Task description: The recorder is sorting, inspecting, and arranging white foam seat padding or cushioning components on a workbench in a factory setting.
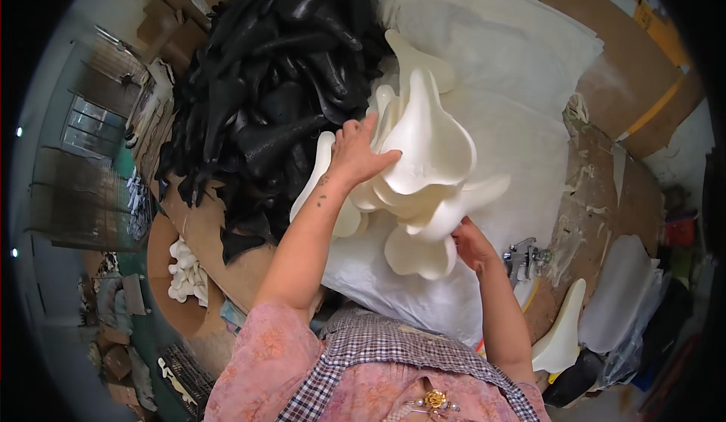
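Several cream-white bicycle saddle pads point(435, 146), with narrow noses and wide flared rears, sit in an overlapping heap before me. My left hand point(357, 153) is at the heap's left side, its thumb at the rim of the top pad and its fingers among the pads behind; the hand is partly closed on them. On the lower right, my right hand point(473, 245) has curled fingers at the edge of a lower saddle pad point(420, 254); its fingertips are partly hidden. Another pad point(314, 176) shows beside my left forearm.
A big pile of black saddle-shaped covers point(280, 82) lies at the far left. White sheeting point(522, 112) covers the work surface. A metal spray gun point(523, 262) lies right of my right hand. A loose white pad point(561, 335) and a round bin point(162, 290) of white pieces stand nearer.
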The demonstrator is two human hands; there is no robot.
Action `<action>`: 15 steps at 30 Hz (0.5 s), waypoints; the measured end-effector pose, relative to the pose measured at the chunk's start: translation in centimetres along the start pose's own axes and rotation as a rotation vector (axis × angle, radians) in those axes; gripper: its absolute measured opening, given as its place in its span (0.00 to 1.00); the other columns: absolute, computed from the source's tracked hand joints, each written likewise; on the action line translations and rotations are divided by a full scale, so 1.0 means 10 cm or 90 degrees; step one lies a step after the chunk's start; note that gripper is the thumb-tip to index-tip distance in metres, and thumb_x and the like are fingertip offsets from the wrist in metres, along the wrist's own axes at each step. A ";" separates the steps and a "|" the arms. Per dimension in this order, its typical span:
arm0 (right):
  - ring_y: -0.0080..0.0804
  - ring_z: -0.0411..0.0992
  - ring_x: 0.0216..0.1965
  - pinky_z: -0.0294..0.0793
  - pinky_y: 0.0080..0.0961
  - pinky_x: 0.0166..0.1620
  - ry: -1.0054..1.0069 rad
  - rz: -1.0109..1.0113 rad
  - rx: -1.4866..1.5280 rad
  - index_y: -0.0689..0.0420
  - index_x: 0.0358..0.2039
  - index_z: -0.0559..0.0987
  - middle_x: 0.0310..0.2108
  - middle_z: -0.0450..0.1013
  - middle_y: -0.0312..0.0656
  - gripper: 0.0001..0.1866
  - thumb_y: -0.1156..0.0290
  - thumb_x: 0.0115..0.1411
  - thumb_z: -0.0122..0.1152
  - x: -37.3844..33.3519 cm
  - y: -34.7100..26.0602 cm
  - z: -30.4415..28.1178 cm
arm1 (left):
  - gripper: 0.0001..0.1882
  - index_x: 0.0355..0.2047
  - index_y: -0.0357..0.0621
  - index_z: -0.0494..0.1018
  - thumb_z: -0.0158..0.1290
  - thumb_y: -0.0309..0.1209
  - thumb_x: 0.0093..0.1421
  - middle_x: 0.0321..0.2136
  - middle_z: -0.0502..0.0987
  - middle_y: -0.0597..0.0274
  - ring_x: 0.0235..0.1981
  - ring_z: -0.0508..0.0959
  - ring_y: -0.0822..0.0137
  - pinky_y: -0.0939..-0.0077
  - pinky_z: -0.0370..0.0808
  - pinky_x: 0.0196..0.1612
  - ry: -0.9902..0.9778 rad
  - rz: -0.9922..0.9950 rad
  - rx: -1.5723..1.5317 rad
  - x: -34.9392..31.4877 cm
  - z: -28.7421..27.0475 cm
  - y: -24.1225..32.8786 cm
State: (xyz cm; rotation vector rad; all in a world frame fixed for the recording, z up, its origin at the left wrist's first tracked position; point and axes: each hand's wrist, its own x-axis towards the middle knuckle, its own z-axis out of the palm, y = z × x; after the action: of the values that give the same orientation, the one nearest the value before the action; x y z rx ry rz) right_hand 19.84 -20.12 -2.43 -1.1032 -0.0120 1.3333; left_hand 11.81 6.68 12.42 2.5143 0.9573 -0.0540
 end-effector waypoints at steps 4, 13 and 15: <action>0.42 0.66 0.54 0.67 0.41 0.55 -0.072 -0.007 0.137 0.53 0.65 0.49 0.56 0.64 0.52 0.41 0.47 0.58 0.49 0.05 -0.21 0.16 | 0.50 0.63 0.40 0.51 0.61 0.50 0.47 0.62 0.56 0.50 0.60 0.62 0.57 0.66 0.61 0.60 -0.185 -0.201 -0.525 0.16 0.04 -0.39; 0.44 0.62 0.58 0.66 0.38 0.57 -0.011 0.022 0.087 0.66 0.62 0.52 0.58 0.59 0.58 0.56 0.29 0.50 0.49 0.11 -0.60 0.31 | 0.36 0.61 0.46 0.57 0.57 0.38 0.53 0.53 0.69 0.58 0.53 0.70 0.64 0.69 0.66 0.57 -0.323 -0.132 -0.660 -0.10 0.19 -0.33; 0.41 0.63 0.56 0.64 0.35 0.58 -0.037 -0.060 0.067 0.63 0.61 0.56 0.57 0.62 0.51 0.48 0.33 0.55 0.46 -0.08 -0.61 0.24 | 0.38 0.61 0.45 0.56 0.59 0.37 0.52 0.52 0.70 0.58 0.52 0.70 0.65 0.70 0.65 0.56 -0.275 -0.072 -0.729 -0.25 0.27 -0.31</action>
State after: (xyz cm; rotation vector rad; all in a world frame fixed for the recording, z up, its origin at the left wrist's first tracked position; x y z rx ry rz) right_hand 22.81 -18.25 3.20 -0.9629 -0.0361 1.2664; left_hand 8.28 6.01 9.27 1.3194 0.6515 -0.0577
